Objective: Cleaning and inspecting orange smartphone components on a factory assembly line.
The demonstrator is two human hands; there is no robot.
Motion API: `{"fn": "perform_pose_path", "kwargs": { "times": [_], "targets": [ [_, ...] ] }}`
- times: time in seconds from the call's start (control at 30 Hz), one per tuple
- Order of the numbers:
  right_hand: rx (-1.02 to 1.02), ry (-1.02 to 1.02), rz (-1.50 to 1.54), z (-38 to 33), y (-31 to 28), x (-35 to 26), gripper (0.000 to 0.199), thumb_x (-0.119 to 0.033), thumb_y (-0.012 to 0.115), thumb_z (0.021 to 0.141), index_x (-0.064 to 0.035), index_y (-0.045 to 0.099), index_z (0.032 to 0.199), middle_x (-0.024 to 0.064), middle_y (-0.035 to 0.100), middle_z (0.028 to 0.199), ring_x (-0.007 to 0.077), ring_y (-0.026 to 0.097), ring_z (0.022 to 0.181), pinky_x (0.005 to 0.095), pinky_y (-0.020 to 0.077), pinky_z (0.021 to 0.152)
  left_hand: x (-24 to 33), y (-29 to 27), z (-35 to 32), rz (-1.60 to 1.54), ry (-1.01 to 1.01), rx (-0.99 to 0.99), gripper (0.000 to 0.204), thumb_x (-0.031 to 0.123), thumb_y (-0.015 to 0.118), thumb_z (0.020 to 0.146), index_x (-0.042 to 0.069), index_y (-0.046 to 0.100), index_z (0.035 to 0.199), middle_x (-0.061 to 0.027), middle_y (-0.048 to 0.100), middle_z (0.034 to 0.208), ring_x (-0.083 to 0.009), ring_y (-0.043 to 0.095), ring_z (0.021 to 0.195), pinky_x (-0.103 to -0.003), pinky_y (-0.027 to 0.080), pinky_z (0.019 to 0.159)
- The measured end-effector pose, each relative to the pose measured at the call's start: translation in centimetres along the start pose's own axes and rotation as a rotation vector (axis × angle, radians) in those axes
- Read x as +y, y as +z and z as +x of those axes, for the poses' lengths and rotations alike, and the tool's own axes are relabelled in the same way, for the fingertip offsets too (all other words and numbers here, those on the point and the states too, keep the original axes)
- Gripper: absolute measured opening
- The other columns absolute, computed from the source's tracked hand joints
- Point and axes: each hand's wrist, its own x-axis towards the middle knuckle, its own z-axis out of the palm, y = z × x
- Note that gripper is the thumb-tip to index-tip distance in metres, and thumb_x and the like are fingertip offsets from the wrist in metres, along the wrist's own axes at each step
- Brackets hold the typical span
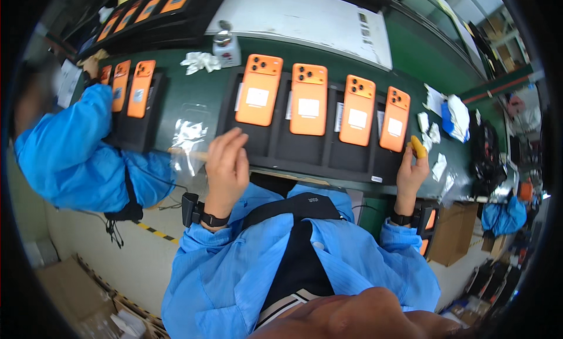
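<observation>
Head view: four orange phones lie backs up in a row on a black tray on the green bench, each long axis running near-to-far. The left hand rests at the tray's near-left edge, fingers loosely curled, apparently pinching a thin wooden stick that lies left-to-right over a clear plastic film — the grip itself is partly hidden. The right hand sits at the tray's near-right corner, closed on a small yellow piece, just beside the rightmost phone. The leftmost phone lies far of the left hand. The right hand is nearer its phone. A co-worker's blue sleeve occupies the left.
</observation>
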Motion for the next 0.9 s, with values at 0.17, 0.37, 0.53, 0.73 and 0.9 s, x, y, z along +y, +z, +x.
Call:
{"fn": "perform_pose_path", "kwargs": {
  "times": [0.17, 0.37, 0.53, 0.73, 0.9],
  "targets": [
    [-0.105, 0.127, -0.297, -1.0, -1.2, 2.8, 0.033, -0.012, 0.067, 0.090, 0.0031, 0.065, 0.120, 0.0227, 0.063, 0.113, 0.0395, 0.059, 0.108, 0.0430, 0.0467, 0.095, 2.3, 4.9, 0.9, -0.123, 0.166, -0.184, 0.013, 0.001, 0.069, 0.082, 0.002, 0.071, 0.095, -0.0116, 0.067, 0.094, -0.0324, 0.061, 0.089, -0.039, 0.050, 0.077],
    [-0.152, 0.128, -0.259, -2.3, -0.5, 1.6, 0.041, -0.012, 0.066, 0.090, 0.0050, 0.060, 0.126, 0.0267, 0.058, 0.116, 0.0456, 0.059, 0.104, 0.0465, 0.0492, 0.089, 2.2, 6.1, 1.4, 0.043, 0.150, -0.210, 0.008, 0.011, 0.076, 0.079, 0.008, 0.069, 0.080, -0.0064, 0.061, 0.079, -0.0289, 0.056, 0.075, -0.040, 0.047, 0.064],
    [-0.243, 0.133, -0.262, -2.5, -1.4, 1.4, 0.045, -0.015, 0.069, 0.089, 0.0049, 0.059, 0.128, 0.0268, 0.057, 0.114, 0.0450, 0.059, 0.102, 0.0471, 0.0493, 0.088, 2.3, 5.5, 2.0, 0.112, 0.015, -0.327, 0.014, 0.013, 0.079, 0.079, 0.007, 0.067, 0.075, -0.0073, 0.058, 0.071, -0.0280, 0.056, 0.067, -0.041, 0.045, 0.060],
    [-0.367, 0.084, -0.304, 0.5, -1.9, 0.2, 0.077, -0.028, 0.083, 0.078, -0.0011, 0.052, 0.143, 0.0254, 0.052, 0.130, 0.0448, 0.046, 0.126, 0.0483, 0.0426, 0.102, 3.9, 5.9, 3.1, 0.217, -0.002, -0.312, 0.044, 0.015, 0.086, 0.071, 0.004, 0.065, 0.109, -0.0128, 0.063, 0.102, -0.0307, 0.060, 0.093, -0.042, 0.048, 0.079],
    [-0.569, -0.057, -0.393, 2.2, -1.0, 0.9, 0.088, -0.035, 0.085, 0.073, -0.0064, 0.048, 0.147, 0.0177, 0.046, 0.149, 0.0495, 0.026, 0.144, 0.0593, 0.0269, 0.113, 3.5, 7.7, 4.3, 0.295, 0.089, -0.340, 0.076, 0.016, 0.086, 0.072, 0.004, 0.054, 0.140, -0.0186, 0.054, 0.140, -0.0413, 0.047, 0.129, -0.050, 0.039, 0.107]
  ]
}}
